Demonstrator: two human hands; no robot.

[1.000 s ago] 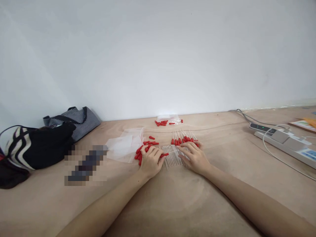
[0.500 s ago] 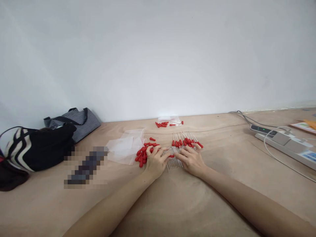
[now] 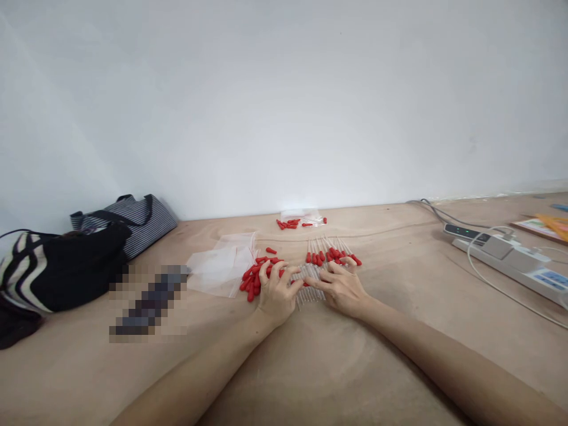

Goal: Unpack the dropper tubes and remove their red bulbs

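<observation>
Over a row of clear glass dropper tubes (image 3: 311, 294), my left hand (image 3: 277, 293) and my right hand (image 3: 344, 291) meet almost fingertip to fingertip. Between them shows a bit of a red rubber dropper bulb (image 3: 306, 284), pinched by my left thumb and index finger. The right thumb and fingers are bent together at its other side; what they grip is hidden. Loose red bulbs (image 3: 251, 284) lie in a heap against my left hand. Beyond my right hand lie several droppers (image 3: 331, 255) with red bulbs fitted, tips pointing to the wall.
Clear zip bags (image 3: 217, 269) lie left of the heap. More red bulbs (image 3: 289, 224) sit by a plastic bag (image 3: 302, 215) near the wall. A striped bag (image 3: 148, 216) and black cloth item (image 3: 93, 266) stand left. A power strip (image 3: 523, 266) with cables lies right.
The fingertips of both hands have drawn slightly closer, so less of the red bulb between them shows. The whole view has shifted a little; the heap and the fitted droppers look the same.
</observation>
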